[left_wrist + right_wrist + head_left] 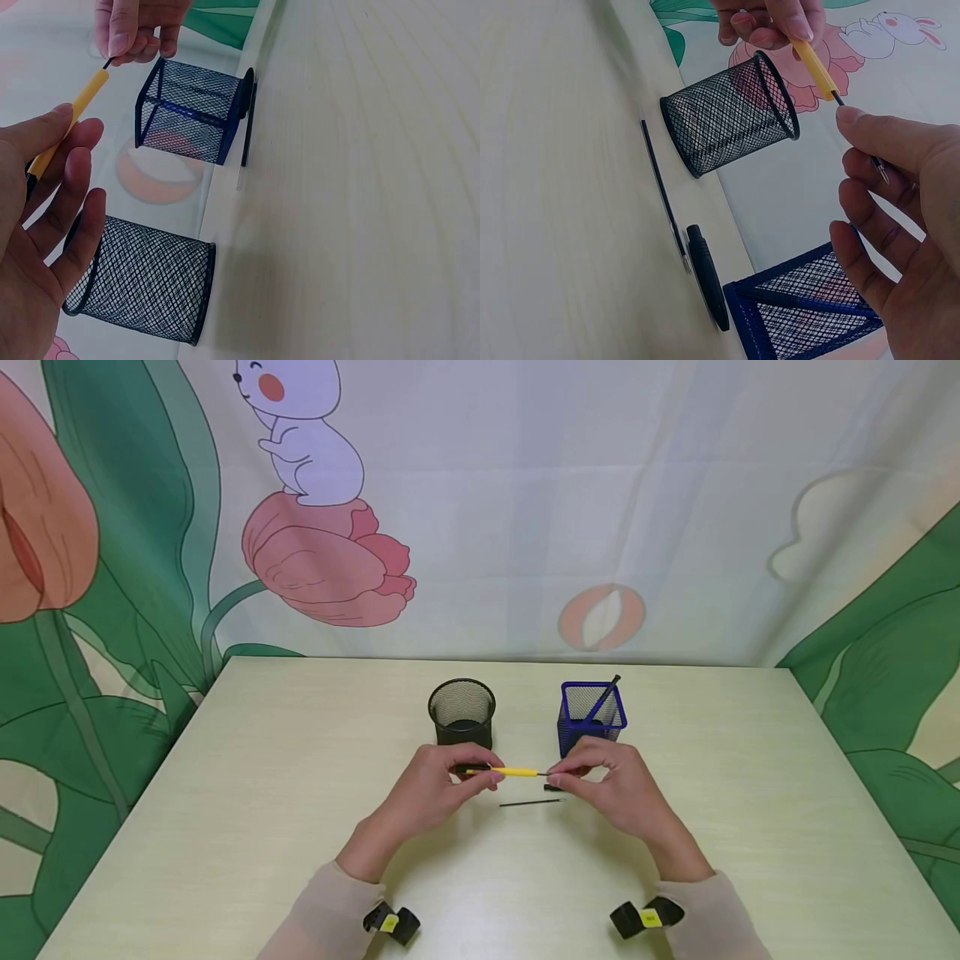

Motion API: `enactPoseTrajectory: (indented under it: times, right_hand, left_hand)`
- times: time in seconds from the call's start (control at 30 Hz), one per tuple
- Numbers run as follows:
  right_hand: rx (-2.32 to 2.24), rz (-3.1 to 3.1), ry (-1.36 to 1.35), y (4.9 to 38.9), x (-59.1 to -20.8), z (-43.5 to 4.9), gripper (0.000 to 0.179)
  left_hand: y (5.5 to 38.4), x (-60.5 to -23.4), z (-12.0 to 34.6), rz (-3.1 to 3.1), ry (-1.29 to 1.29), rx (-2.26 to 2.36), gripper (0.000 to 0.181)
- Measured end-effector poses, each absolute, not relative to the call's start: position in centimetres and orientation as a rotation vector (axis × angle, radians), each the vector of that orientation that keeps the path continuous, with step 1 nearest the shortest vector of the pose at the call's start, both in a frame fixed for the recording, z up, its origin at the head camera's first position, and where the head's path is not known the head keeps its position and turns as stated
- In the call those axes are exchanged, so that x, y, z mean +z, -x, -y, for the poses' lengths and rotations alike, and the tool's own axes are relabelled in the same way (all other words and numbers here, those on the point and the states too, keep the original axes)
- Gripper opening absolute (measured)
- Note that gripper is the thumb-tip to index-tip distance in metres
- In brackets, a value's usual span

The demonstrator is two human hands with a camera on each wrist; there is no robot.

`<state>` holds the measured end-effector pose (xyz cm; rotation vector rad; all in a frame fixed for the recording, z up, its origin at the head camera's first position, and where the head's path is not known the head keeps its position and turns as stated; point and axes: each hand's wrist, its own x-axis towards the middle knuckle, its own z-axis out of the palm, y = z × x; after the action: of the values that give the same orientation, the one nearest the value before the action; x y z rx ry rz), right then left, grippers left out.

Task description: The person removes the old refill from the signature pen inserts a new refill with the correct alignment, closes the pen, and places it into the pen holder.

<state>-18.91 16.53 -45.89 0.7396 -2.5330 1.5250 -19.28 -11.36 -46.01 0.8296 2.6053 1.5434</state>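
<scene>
L hand (429, 787) pinching yellow barrel (517, 772); R hand (624, 787) pinching refill (838, 98) at its end; 2nd refill (658, 184) on table (225, 843), nr blk barrel (707, 277).

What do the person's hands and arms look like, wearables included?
Left hand and right hand: both bare, no gloves. Long, plain pale-beige fabric sleeves on both arms. Blocky black wrist-worn devices, one at each cuff, each with a small yellow label; label text too small to read.
</scene>
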Motion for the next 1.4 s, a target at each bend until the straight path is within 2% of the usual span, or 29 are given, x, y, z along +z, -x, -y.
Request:
enactPoseTrajectory:
  times: [1.4]
  right_hand:
    - [1.512,2.595,-0.802,18.5,-46.0,-15.0,0.004]
  left_hand:
    - [18.7,-45.7,10.4,-2.719,-0.907,1.337,0.009]
